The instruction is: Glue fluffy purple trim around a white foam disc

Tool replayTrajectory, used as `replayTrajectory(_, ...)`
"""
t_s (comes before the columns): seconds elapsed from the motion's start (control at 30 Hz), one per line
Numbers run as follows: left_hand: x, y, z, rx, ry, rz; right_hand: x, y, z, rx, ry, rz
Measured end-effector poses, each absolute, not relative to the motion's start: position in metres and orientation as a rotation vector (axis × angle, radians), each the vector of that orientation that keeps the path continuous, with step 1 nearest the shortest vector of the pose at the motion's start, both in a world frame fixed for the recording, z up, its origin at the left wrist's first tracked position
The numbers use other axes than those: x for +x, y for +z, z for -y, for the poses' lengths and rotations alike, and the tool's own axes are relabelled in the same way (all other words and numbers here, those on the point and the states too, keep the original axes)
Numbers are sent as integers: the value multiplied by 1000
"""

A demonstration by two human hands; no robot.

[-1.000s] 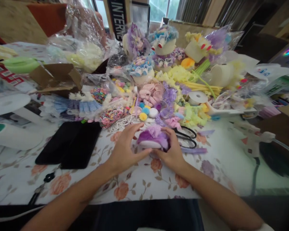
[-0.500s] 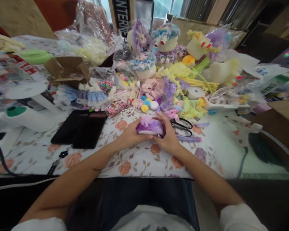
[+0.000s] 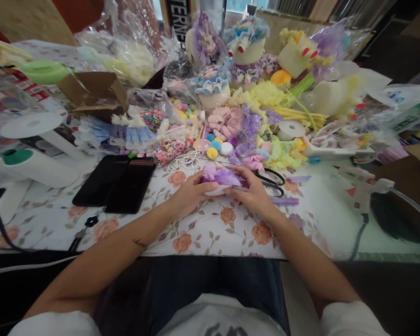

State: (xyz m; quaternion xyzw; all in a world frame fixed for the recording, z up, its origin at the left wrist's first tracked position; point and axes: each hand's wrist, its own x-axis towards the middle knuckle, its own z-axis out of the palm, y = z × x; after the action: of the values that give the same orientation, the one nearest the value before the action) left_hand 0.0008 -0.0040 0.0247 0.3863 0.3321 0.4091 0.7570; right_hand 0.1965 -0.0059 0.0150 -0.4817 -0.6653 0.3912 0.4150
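Note:
Between my two hands, just above the flowered tablecloth, is a small purple ruffled piece (image 3: 224, 177) with a white rim along its lower edge; its exact kind I cannot make out. My left hand (image 3: 192, 192) grips its left end, thumb on the white rim. On the opposite end my right hand (image 3: 254, 190) is closed, with the thumb along the near side. Black-handled scissors (image 3: 275, 177) lie right beside my right hand, their blades mostly hidden. Strips of purple ribbon (image 3: 285, 201) rest by the scissors.
Two dark phones or tablets (image 3: 129, 186) lie to the left, near a white thread cone (image 3: 38, 165). A glue gun (image 3: 366, 186) with its cord is at right. Behind my hands are heaped pompoms (image 3: 213, 147), flowers, a ribbon spool (image 3: 291, 129) and decorated hats (image 3: 247, 44).
The purple piece has tilted, so more of its ruffled top and white rim shows. My right hand has shifted its grip, with the thumb now on the near edge. The view has moved slightly.

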Motion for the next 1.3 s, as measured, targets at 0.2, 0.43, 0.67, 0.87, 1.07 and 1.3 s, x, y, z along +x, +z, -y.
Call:
replayTrajectory(0.2,0,23,2,773,934,-791,194,10,8,-1188,929,1720)
replayTrajectory(0.43,-1,21,-4,667,923,-862,192,10,9,-1193,879,1737)
replayTrajectory(0.67,-4,23,0,754,898,-726,194,7,8,-1198,898,1682)
replayTrajectory(0.87,-2,22,-1,699,899,-775,195,7,7,-1207,898,1663)
replayTrajectory(1.07,-2,18,-4,657,890,-765,194,13,9,-1240,889,1688)
replayTrajectory(1.3,-2,15,3,940,923,-875,200,16,7,-1230,698,1823)
